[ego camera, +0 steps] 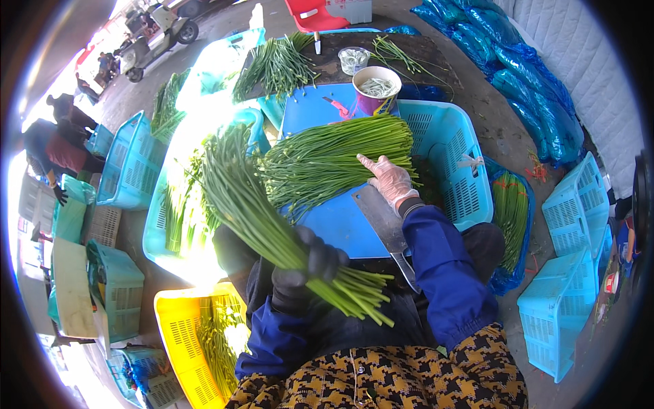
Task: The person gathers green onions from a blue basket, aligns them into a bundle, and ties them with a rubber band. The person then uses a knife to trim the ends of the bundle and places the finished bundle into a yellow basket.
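My left hand [311, 258], in a dark glove, grips a bunch of flowering chive stalks [255, 217]. The budded tips lean up and left, and the cut ends stick out toward my lap. My right hand [387, 176], in a clear plastic glove, rests on the right part of a large chive pile [332, 158] with its index finger extended and nothing visibly held. That pile lies on a blue cutting board [327, 230]. Below my right hand a cleaver [379, 214] lies on the board, its handle toward me and partly hidden by my sleeve.
Beyond the pile stand a paper tub of rubber bands [378, 87], a clear cup [353, 60] and a pink-handled knife [338, 107]. Blue crates [462, 168] flank the board. A yellow crate [179, 337] holds more stalks. At far left a person [56, 143] bends over crates.
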Motion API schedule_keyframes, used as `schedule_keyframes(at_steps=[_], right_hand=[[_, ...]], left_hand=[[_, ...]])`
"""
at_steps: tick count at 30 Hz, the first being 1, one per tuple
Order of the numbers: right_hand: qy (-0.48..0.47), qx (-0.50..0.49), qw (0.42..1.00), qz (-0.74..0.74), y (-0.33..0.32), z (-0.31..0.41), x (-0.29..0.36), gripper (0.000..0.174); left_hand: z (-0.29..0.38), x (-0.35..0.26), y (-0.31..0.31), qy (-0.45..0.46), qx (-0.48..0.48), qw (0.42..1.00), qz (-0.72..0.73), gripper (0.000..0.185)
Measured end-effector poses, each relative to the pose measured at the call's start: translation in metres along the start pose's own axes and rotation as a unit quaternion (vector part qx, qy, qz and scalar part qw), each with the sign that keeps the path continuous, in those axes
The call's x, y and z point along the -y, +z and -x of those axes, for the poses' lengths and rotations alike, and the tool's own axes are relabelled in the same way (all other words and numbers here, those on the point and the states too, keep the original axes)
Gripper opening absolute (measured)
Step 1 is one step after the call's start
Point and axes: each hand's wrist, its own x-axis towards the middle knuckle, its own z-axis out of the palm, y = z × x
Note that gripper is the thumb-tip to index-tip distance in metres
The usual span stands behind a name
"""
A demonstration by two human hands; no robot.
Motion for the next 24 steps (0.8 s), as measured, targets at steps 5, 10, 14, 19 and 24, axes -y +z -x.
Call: schedule_keyframes(at_steps=[5,10,14,19,24], right_hand=[[0.006,-0.001,1.0,-0.016,-0.002,-0.001,0.002,0.081],[0.008,0.01,0.999,-0.032,-0.006,0.0,0.003,0.077],[0.024,0.026,0.999,-0.015,-0.014,0.003,0.003,0.078],[0.051,0.058,0.984,-0.159,-0.042,0.007,0.016,0.065],[0.102,0.161,0.801,-0.567,-0.076,0.043,0.023,0.044]], left_hand=[[-0.014,-0.022,0.025,0.022,0.069,0.997,-0.029,0.055],[-0.025,-0.042,0.03,0.055,0.208,0.971,-0.104,0.051],[-0.036,-0.043,0.035,0.037,0.248,0.964,-0.089,0.046],[-0.019,-0.017,0.028,0.009,-0.026,0.994,-0.103,0.056],[-0.028,0.016,-0.002,-0.182,-0.382,0.906,-0.01,0.039]])
